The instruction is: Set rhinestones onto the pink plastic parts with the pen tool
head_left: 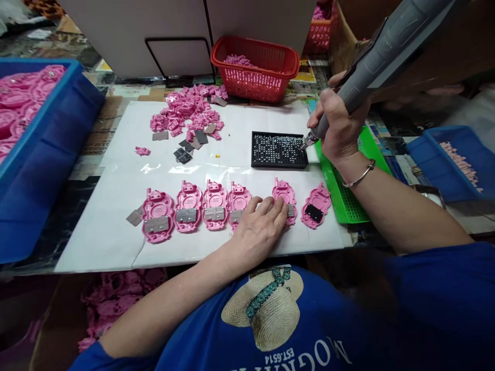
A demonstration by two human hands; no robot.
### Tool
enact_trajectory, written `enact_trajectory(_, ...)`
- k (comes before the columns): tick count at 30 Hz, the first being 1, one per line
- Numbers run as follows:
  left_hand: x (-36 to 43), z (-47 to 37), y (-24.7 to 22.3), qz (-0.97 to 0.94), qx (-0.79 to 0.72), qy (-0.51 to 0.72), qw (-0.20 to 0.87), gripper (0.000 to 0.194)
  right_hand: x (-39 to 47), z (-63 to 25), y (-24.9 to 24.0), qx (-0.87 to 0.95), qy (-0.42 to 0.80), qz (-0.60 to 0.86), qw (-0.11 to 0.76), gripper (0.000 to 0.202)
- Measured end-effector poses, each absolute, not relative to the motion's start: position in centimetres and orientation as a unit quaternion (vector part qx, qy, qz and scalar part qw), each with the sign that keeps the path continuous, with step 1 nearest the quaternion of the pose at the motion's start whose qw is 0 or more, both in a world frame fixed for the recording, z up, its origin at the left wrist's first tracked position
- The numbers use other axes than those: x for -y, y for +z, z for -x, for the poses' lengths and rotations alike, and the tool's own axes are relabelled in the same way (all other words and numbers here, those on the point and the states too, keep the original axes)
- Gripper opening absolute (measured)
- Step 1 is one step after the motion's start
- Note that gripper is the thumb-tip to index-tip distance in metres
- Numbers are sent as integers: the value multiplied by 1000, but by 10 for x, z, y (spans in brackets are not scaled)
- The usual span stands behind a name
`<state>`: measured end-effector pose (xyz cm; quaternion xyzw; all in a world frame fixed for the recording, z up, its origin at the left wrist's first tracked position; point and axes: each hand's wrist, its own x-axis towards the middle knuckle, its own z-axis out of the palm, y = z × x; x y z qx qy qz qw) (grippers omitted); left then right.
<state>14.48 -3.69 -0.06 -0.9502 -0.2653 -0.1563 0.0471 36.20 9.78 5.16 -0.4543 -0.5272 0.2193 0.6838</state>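
Note:
My right hand (340,121) is wrapped round a grey electric screwdriver (359,82). The bit end is at the right edge of a black tray (279,150) with rows of small shiny screws. My left hand (257,229) lies palm down, its fingers outstretched and touching a pink plastic casing (284,193). That casing is partly covered by the hand, and so is another casing (238,196) to the left. Several similar casings form a row, most with a grey plate (186,215) across the lower half. The rightmost casing (316,205) carries a black plate (314,213).
A heap of small pink parts (189,111) and loose plates (200,137) lies farther back. Behind stands a red basket (255,67). Blue bins (58,129) flank the white work surface (116,206), and a green basket (350,206) sits below my right forearm.

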Motion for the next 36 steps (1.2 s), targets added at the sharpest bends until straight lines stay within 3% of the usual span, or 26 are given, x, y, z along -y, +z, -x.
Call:
enact_trajectory(9,37,-145,-1,949,268,-159,44,36,-104,-368,42,512,219,468,686,52)
enact_trajectory(20,37,-146,-3,946,269,-173,53,33,-97,-363,44,525,200,428,708,40)
enact_trajectory(28,37,-146,0,948,270,-160,49,34,-98,-363,47,511,204,451,703,46)
enact_trajectory(36,36,-147,-2,941,274,-193,43,33,-77,-347,77,509,228,393,731,26)
